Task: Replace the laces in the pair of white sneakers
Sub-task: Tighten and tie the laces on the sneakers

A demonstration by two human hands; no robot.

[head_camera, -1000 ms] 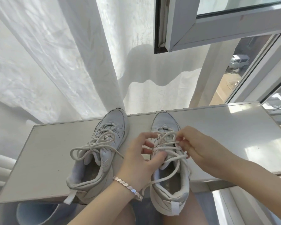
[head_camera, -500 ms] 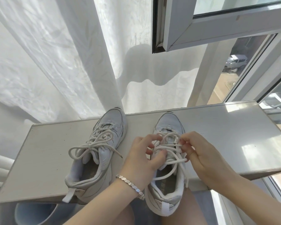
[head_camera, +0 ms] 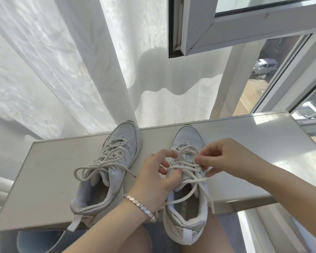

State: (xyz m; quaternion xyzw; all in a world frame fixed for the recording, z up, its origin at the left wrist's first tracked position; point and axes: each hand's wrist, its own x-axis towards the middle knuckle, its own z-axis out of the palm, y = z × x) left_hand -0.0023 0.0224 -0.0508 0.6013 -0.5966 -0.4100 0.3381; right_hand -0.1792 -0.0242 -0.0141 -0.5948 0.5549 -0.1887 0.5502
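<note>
Lace [head_camera: 184, 167] in right hand [head_camera: 226, 156] grip

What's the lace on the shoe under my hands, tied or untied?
Untied: the lace ends trail loose over the shoe's opening.

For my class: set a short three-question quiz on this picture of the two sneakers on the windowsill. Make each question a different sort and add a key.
1. True or false: the heel of the sneaker under the hands juts past the near edge of the windowsill.
2. Which wrist wears the bracelet? A: the left hand. B: the right hand. C: both.
3. Fill in: both hands hold the lace of one sneaker; the other sneaker, untouched, is tied with a ____.
Key: 1 true; 2 A; 3 bow.
</note>
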